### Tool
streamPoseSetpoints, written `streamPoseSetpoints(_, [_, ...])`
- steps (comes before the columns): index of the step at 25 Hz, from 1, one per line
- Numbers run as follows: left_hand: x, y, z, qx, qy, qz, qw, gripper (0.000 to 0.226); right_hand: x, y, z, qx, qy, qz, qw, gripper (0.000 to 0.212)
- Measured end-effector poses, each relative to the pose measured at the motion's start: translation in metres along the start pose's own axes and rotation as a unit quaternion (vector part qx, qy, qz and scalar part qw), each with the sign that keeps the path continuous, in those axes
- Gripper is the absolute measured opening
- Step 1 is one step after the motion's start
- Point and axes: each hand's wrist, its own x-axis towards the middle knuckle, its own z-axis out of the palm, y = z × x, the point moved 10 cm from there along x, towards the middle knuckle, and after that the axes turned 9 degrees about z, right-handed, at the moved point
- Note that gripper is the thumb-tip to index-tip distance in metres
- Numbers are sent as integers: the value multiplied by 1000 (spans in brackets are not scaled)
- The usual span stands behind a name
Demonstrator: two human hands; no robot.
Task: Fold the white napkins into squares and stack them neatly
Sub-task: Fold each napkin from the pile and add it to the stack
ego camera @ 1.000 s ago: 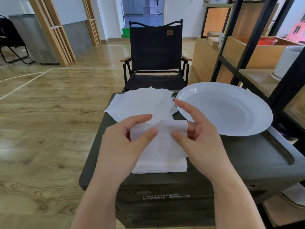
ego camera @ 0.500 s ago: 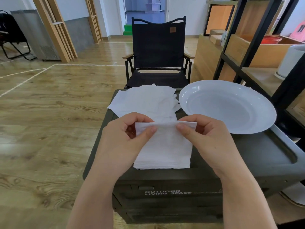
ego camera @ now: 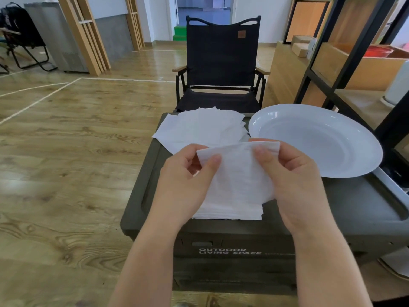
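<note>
Since the earlier frame, both hands are lifting and tilting the napkin, its right corner now riding higher. Nearest, the left hand is pinching the napkin's left top corner between thumb and fingers, and the right hand is pinching the right corner. It is hanging just above the folded stack on the dark box. Folding seems finished; next is lowering it square onto the stack. Beyond are lying the unfolded napkins beside the plate.
</note>
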Motion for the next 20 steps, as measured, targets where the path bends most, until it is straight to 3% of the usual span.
streamPoseSetpoints(3, [-3,-15,-5,3,47,-44,998,31,6,18,-8,-67,55,49,995,15])
streamPoseSetpoints(7, [-1,-30,-11,99,60,-69,991,37,9,37,-17,-209,64,105,970,43])
streamPoseSetpoints(16, [-2,-50,-17,251,67,-99,961,22,12,39,-18,-304,96,64,946,35])
streamPoseSetpoints(20, [-4,-46,-19,315,54,-108,941,25,14,47,-18,-331,94,79,936,20])
